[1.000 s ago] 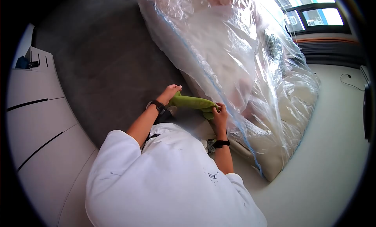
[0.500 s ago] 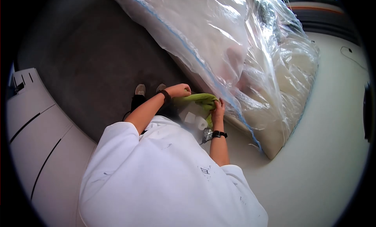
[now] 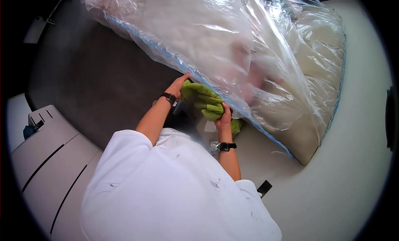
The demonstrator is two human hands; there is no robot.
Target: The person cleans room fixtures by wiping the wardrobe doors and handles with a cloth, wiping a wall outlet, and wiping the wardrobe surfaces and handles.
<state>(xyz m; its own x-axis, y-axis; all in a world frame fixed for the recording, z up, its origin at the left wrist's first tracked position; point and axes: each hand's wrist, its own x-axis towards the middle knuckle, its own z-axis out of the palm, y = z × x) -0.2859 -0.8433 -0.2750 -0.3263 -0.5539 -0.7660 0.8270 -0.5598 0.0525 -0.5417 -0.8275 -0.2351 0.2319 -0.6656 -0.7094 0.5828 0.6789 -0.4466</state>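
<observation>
A green cloth (image 3: 203, 100) stretches between my two hands, its middle bunched in folds. My left hand (image 3: 178, 87) is closed on its upper left end, close to the edge of a clear plastic sheet (image 3: 174, 37) with a blue border. Gripping the other end is my right hand (image 3: 225, 117), lower and beside the plastic's edge. Another bit of green fabric (image 3: 236, 126) shows just beyond the right hand; whether it joins the cloth I cannot tell. Below the cloth, partly hidden by my arm, are a pale object and crinkled shiny wrapping (image 3: 215, 147).
The plastic covers a large beige padded piece (image 3: 305, 151) like a mattress or sofa. Light cabinets (image 3: 54, 166) with dark slots stand at lower left, beside dark floor (image 3: 91, 83). A small dark flat object (image 3: 264, 188) lies at right on the pale surface (image 3: 332, 191).
Both hands have risen with the green cloth toward the plastic's edge. The cloth went from a thin twisted strip to a wider, folded spread. The view has shifted slightly.
</observation>
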